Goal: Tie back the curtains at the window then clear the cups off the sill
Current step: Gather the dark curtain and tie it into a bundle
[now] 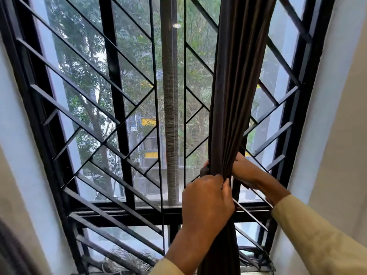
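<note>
A dark brown curtain (236,80) hangs gathered into a narrow bunch right of the window's centre. My left hand (206,199) is closed around the front of the bunch at its pinched waist. My right hand (245,169) reaches behind the bunch from the right and grips the fabric there. A dark strip of cloth (204,170) pokes out at the left of the pinch, perhaps a tie-back end. Below my hands the curtain falls out of sight behind my left forearm. No cups or sill surface are visible.
A black metal window grille (111,120) with diagonal bars spans the whole opening close behind the curtain. A grey mesh screen strip (168,116) runs down the middle. White walls (341,116) flank both sides. Coiled cables (123,261) lie at the grille's foot.
</note>
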